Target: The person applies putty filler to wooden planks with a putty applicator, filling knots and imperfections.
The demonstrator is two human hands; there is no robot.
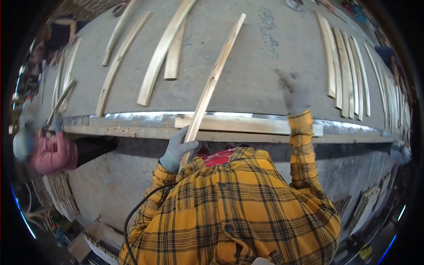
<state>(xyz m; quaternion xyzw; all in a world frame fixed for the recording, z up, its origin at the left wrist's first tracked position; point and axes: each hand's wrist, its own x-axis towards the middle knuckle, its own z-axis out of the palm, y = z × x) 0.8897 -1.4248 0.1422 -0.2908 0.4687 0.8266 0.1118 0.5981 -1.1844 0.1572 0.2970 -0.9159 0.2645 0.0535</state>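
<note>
My left hand [176,149], in a light grey glove, is closed around the lower end of a long wooden slat [211,81]. The slat slants up and away over the table, with darker brown marks along its side. My right hand [293,93], also gloved, is over the table to the right and holds nothing I can see. Its fingers look stretched out, though motion blurs them. Between my hands, another wooden slat [256,124] lies along the table's near edge. Beyond my left hand, a curved slat [162,55] rests on top of a shorter slat [173,59].
The grey table [256,84] has a shiny metal strip along its near edge. More slats [346,73] lie side by side at right, others at left. A person in a pink top [55,152] handles a slat at left. A black cable [139,205] runs beside my left arm.
</note>
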